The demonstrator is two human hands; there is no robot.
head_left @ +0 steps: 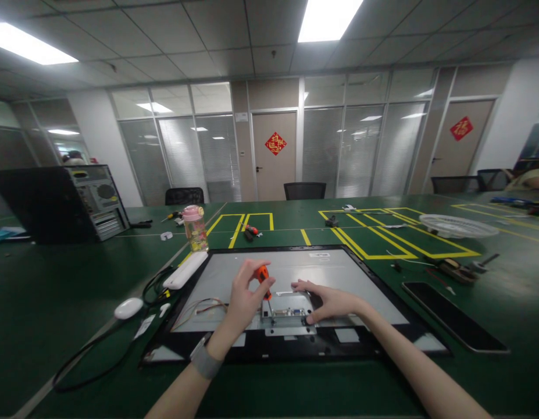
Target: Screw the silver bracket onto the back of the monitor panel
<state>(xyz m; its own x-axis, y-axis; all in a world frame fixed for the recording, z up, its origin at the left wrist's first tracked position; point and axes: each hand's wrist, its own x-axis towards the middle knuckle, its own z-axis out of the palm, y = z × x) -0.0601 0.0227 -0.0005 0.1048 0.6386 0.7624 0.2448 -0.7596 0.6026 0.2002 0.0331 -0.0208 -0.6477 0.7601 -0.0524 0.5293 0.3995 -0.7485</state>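
Note:
My left hand (249, 291) is closed around the orange handle of a screwdriver (263, 279), held nearly upright. Its tip points down at the left side of a metal bracket with connector ports (289, 312). Fingers spread, my right hand (328, 299) rests over the right part of that bracket, thumb against its edge. The bracket sits near the front of a flat display panel (360, 279), which lies on the table with its silvery back up and a black frame around it. Thin wires (203, 305) run across the panel at left of the bracket.
The green table (99, 279) carries a white power strip (186, 270), a white mouse (128, 308) and a pink-lidded bottle (195, 227) at left. Behind them stands an opened computer case (60, 203). A black phone-like slab (454, 316) and a clear round dish (459, 226) lie at right.

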